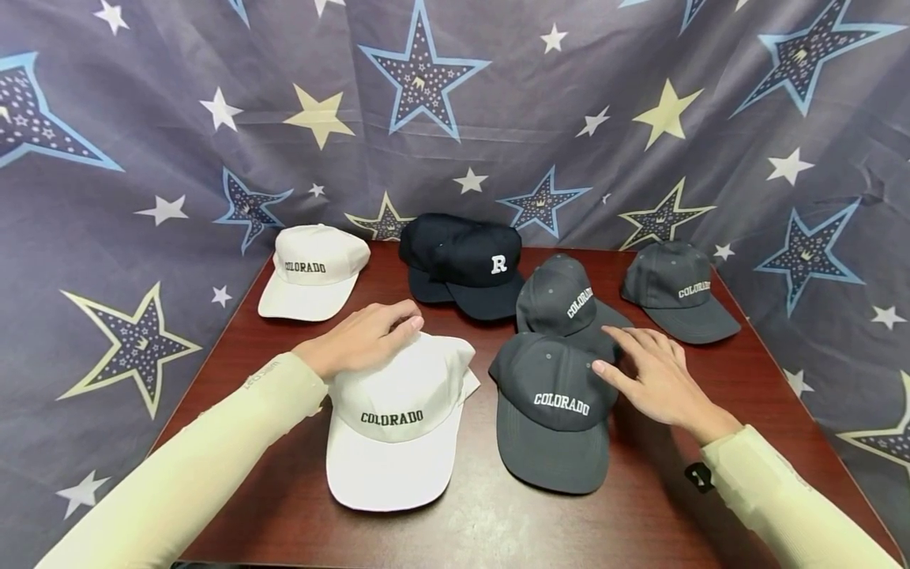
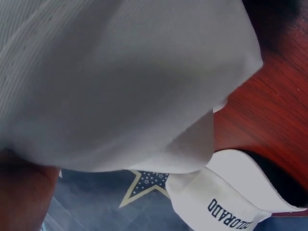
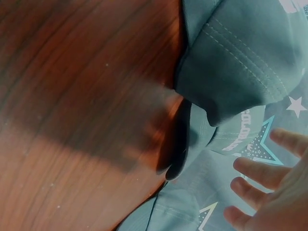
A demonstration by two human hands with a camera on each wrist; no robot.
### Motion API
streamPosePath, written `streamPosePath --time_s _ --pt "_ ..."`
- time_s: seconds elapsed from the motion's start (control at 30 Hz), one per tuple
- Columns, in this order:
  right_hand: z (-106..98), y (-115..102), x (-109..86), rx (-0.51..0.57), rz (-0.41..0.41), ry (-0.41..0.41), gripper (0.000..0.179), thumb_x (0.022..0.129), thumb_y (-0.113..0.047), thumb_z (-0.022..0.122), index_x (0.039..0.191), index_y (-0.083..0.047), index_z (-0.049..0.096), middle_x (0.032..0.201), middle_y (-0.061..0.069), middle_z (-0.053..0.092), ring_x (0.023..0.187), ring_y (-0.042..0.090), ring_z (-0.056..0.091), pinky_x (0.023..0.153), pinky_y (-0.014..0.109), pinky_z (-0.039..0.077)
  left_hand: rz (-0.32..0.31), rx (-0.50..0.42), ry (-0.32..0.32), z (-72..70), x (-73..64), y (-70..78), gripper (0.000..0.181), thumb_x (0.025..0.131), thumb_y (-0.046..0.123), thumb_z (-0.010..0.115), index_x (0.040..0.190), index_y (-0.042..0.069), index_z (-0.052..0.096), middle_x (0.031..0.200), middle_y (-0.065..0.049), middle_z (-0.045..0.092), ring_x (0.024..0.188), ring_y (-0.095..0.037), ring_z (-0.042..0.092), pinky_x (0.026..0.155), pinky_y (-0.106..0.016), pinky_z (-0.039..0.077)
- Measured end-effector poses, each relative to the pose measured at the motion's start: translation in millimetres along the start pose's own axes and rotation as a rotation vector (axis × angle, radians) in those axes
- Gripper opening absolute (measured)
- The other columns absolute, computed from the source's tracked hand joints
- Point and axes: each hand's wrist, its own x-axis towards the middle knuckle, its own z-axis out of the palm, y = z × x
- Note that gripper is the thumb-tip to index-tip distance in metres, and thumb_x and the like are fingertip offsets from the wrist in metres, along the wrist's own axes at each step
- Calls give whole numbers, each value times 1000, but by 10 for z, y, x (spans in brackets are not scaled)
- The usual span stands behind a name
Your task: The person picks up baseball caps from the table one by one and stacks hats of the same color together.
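Observation:
Near the table's front left lies a white cap (image 1: 398, 411) lettered COLORADO, a white edge sticking out behind its right side. My left hand (image 1: 366, 336) rests loosely over the back of its crown; in the left wrist view this white cap (image 2: 144, 91) hides most of the hand. A dark grey COLORADO cap (image 1: 558, 395) sits to its right, overlapping a second grey cap (image 1: 558, 296) turned rightward behind it. My right hand (image 1: 657, 379) hovers at the right side of these two, fingers spread; the right wrist view shows the fingers (image 3: 262, 173) extended with nothing held.
At the back left stands another white cap (image 1: 316, 273). Two dark navy caps overlap at the back middle, the front navy cap (image 1: 479, 273) bearing an R. One more grey cap (image 1: 675, 292) lies back right. A star-patterned cloth (image 1: 469, 95) surrounds the reddish-brown table (image 1: 483, 529).

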Motion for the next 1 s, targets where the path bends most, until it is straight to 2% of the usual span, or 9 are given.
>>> streamPosePath --time_s 0.17,0.4,0.6,0.73,0.87,1.0 --pt "-27 -11 32 -3 -2 7 69 100 -54 59 153 -12 47 148 20 48 138 45 33 104 67 21 8 -41 55 -73 -30 -12 30 111 42 42 108 21 63 90 5 63 85 -13 61 81 -38 48" --pt "-68 -30 77 7 2 24 68 99 -52 61 153 -13 48 149 18 49 137 44 34 105 67 20 5 -63 123 -122 -105 -66 27 110 37 45 115 17 63 94 2 66 86 -13 62 84 -38 50" --pt "-95 -49 134 5 2 20 68 99 -53 60 153 -13 47 150 18 48 137 44 34 106 67 20 -41 -77 165 -135 -215 -110 31 110 38 44 120 15 63 113 -1 69 98 -17 64 89 -43 50" --pt "-134 -63 212 3 -7 20 68 100 -53 59 154 -13 46 151 18 48 137 44 35 104 68 21 -66 -97 195 -132 -298 -155 32 110 37 44 123 13 62 118 -5 68 106 -20 63 94 -46 49" --pt "-167 -69 327 -3 -18 25 66 101 -53 58 154 -15 46 150 18 48 137 44 36 102 69 23 -73 -94 229 -124 -370 -195 32 111 36 44 123 12 62 118 -9 68 109 -23 63 96 -48 48" --pt "-194 -69 461 -12 -14 21 67 101 -54 58 154 -15 46 150 19 48 138 45 35 103 70 23 -80 -73 262 -122 -424 -205 33 110 37 44 124 12 62 119 -8 67 109 -24 62 95 -48 48"
